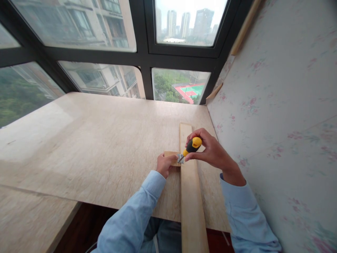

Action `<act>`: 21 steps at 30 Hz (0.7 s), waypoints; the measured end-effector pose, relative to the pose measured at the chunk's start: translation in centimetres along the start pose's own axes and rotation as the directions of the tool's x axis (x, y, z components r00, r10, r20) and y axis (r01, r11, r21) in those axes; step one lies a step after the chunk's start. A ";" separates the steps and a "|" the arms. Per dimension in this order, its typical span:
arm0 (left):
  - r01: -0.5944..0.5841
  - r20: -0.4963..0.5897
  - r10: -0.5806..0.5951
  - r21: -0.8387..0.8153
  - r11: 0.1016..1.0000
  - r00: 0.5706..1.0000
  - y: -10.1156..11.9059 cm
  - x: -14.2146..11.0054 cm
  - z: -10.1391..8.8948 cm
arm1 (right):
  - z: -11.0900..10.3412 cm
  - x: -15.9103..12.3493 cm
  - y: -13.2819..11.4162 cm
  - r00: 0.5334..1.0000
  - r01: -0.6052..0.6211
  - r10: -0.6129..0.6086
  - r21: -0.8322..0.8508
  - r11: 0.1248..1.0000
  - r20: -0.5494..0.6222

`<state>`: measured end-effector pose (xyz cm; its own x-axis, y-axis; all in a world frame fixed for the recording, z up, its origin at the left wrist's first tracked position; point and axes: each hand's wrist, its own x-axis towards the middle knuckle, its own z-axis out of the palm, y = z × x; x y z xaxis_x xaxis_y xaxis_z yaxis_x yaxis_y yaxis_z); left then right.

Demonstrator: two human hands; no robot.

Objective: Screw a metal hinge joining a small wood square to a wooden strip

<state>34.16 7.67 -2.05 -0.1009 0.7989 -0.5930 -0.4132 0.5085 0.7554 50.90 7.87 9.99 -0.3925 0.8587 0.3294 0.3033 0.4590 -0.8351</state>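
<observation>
Right hand (207, 149) grips driver (193, 144), centre-right of frame, tip at hinge (180, 159); looks light, stiff, best held by its fat handle; left hand (165, 164) pins small block (171, 154) beside long plank (191, 189).

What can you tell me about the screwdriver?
The screwdriver has a black and yellow handle and a thin metal shaft. It is held tilted in the right hand's fingers, above the long wooden board, its shaft slanting down to the metal hinge. Its tip is too small to make out.
</observation>
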 end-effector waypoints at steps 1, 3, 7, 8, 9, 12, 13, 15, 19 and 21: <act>0.006 0.000 -0.006 -0.006 1.000 1.000 0.0 0.0 0.0 | 0.1 0.1 0.2 0.998 0.000 -0.005 -0.075 0.997 -0.065; 0.010 -0.007 -0.010 -0.014 1.000 1.000 0.0 -0.1 0.1 | 0.4 0.1 0.6 0.992 0.018 -0.037 -0.156 0.988 -0.123; 0.001 0.010 -0.001 -0.038 0.999 1.000 -0.2 0.0 -0.1 | 0.5 -0.1 0.7 0.997 0.080 -0.080 0.055 0.995 -0.005; -0.001 0.015 0.002 -0.041 0.999 1.000 -0.3 0.0 -0.1 | 0.3 -0.2 0.5 0.994 0.089 -0.096 0.135 0.987 0.044; -0.004 0.012 0.004 -0.040 0.999 1.000 -0.4 0.0 -0.2 | 0.1 -0.4 0.3 0.989 0.093 -0.114 0.210 0.973 0.091; -0.007 -0.011 0.007 -0.027 1.000 1.000 -0.5 0.0 -0.1 | -0.8 -0.8 -0.4 0.969 0.077 -0.153 0.347 0.935 0.195; -0.009 -0.015 0.009 -0.025 1.000 1.000 -0.5 0.0 -0.1 | -1.0 -0.9 -0.5 0.965 0.064 -0.149 0.357 0.932 0.216; -0.012 -0.016 0.011 -0.028 1.000 1.000 -0.4 -0.1 -0.1 | -1.4 -1.0 -0.6 0.966 0.034 -0.116 0.333 0.942 0.230; -0.012 -0.021 0.011 -0.046 0.999 1.000 -0.2 -0.3 0.0 | -0.9 -0.4 -0.3 0.998 0.030 -0.037 0.139 0.990 0.050; -0.012 -0.024 0.011 -0.045 0.999 1.000 -0.1 -0.4 0.1 | -0.3 0.0 -0.1 0.994 0.033 -0.038 -0.049 0.998 -0.100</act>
<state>34.37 7.29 -1.86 -0.1267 0.7967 -0.5910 -0.4524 0.4838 0.7492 51.09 7.90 10.21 -0.3149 0.8593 0.4030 0.3323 0.4976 -0.8012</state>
